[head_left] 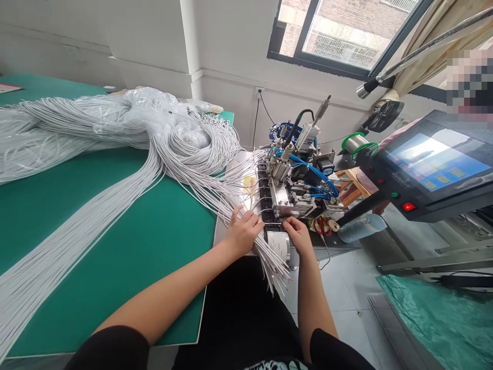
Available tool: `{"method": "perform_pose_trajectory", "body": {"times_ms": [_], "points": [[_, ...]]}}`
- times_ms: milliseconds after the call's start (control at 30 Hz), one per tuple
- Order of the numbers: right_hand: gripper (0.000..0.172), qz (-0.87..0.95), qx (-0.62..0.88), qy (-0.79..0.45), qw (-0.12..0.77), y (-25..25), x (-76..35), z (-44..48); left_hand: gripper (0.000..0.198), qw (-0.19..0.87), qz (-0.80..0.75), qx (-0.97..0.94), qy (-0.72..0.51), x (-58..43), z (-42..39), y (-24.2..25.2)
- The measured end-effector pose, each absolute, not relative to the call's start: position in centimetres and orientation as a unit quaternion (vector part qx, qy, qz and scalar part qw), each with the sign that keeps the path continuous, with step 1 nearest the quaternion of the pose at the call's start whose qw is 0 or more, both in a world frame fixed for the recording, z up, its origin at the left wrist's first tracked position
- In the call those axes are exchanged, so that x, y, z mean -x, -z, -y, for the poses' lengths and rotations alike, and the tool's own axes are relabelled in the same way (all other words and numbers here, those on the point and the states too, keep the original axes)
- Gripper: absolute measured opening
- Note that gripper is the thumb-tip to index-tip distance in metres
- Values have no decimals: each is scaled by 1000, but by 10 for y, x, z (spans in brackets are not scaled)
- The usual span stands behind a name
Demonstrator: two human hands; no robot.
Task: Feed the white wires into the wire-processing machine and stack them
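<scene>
A single white cable [272, 223] lies across the black toothed track at the front of a wire-processing machine [283, 198]. My left hand [243, 235] has its fingertips closed on this cable on the track's left side. At the cable's other end, my right hand [299, 236] pinches it between thumb and forefinger, close to the machine's metal block. Beneath my left hand runs a loose bundle of white cables [272, 259], its reddish tips hanging over the front edge. More cables sit in the track farther back, spaced apart. My fingers hide parts of the held cable.
Long cable bundles and plastic wrap [148, 110] cover much of the green table [173, 226]. A touchscreen panel [439, 159] stands at right, near a solder wire spool [358, 145] and a fan [385, 115]. Another person is partly visible at far right.
</scene>
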State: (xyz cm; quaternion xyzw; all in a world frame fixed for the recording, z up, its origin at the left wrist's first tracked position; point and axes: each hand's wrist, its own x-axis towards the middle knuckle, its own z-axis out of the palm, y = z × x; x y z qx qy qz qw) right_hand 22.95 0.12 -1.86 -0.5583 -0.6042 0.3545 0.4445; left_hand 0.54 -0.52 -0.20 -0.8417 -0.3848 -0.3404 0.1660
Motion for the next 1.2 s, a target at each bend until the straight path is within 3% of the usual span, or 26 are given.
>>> {"method": "perform_pose_trajectory", "body": {"times_ms": [267,500,667,800,967,1133,1200], "points": [[32,437,562,-488,505,34,-219,-4,24,181,384,832,356,-1,12,-2],[42,445,584,-449,509,35,-225,10,18,182,392,827,360,10,17,2],[41,447,594,-420,521,27,-232,24,27,159,425,824,340,12,17,4],[38,469,597,-386,524,16,-233,34,21,169,411,826,347,12,16,5],[32,553,599,-292,500,-5,-227,48,18,183,361,837,369,12,13,2],[19,698,520,-263,416,-27,-212,64,18,164,310,855,382,12,11,-6],[21,733,492,-263,389,-31,-204,66,18,151,303,858,385,11,10,-8]]}}
